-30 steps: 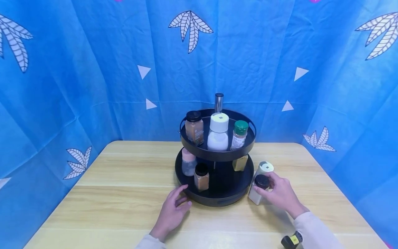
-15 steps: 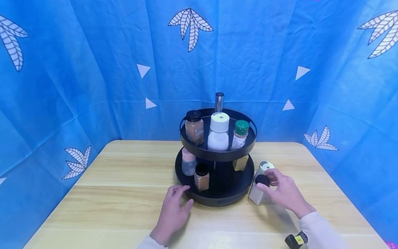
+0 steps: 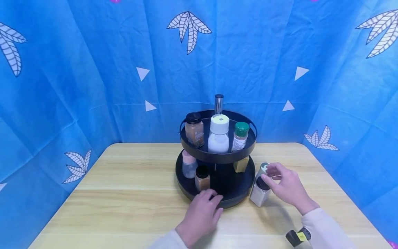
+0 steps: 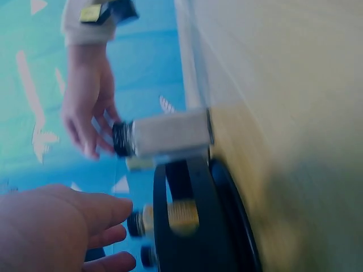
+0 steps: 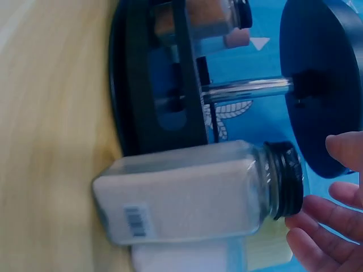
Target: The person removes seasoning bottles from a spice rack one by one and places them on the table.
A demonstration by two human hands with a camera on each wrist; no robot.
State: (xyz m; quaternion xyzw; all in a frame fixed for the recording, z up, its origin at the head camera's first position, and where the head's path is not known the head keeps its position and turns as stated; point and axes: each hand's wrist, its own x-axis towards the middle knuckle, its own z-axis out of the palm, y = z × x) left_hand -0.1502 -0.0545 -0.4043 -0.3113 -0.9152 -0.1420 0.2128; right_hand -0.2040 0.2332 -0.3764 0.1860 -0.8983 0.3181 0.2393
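A glass jar (image 3: pixel 259 196) with a black lid and pale contents stands on the table, right beside the two-tier black rack (image 3: pixel 233 201). My right hand (image 3: pixel 289 188) hovers at its lid. In the right wrist view, the thumb is apart from the black lid (image 5: pixel 285 180) and the fingertips are right at its edge. My left hand (image 3: pixel 201 216) is at the front rim of the lower tier, fingers loosely bent and holding nothing. Just beyond it, a black-lidded jar of brown spice (image 3: pixel 202 183) stands in that tier. Behind the pale jar is a light-capped container (image 3: pixel 263 167), partly hidden.
On the upper tier (image 3: pixel 214 158) stand a brown spice jar (image 3: pixel 195 134), a white bottle (image 3: pixel 218 138) and a green-capped shaker (image 3: pixel 239 138). A pink-capped bottle (image 3: pixel 189 167) and a yellowish jar (image 3: pixel 240 165) sit below. A blue curtain (image 3: pixel 255 69) hangs behind the wooden table (image 3: pixel 124 193).
My left hand has moved right along the rack's front rim. The right hand has let go of the pale jar's lid and lifted slightly away; the jar now stands upright.
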